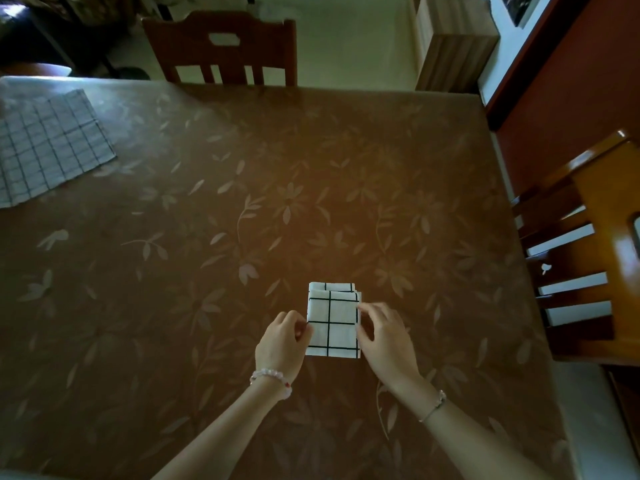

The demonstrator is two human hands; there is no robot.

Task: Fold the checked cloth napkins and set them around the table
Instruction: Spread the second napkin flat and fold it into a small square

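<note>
A white napkin with black checks (333,320) lies folded into a small rectangle on the brown flowered tablecloth (242,220), near the front middle. My left hand (282,344) pinches its left edge with curled fingers. My right hand (384,337) holds its right edge, fingertips on the cloth. Several unfolded checked napkins (45,147) lie spread flat at the far left of the table.
A dark wooden chair (225,46) stands at the far side of the table. Another wooden chair (588,258) stands at the right side. A light wooden cabinet (453,50) is at the back right, beside a red-brown wall.
</note>
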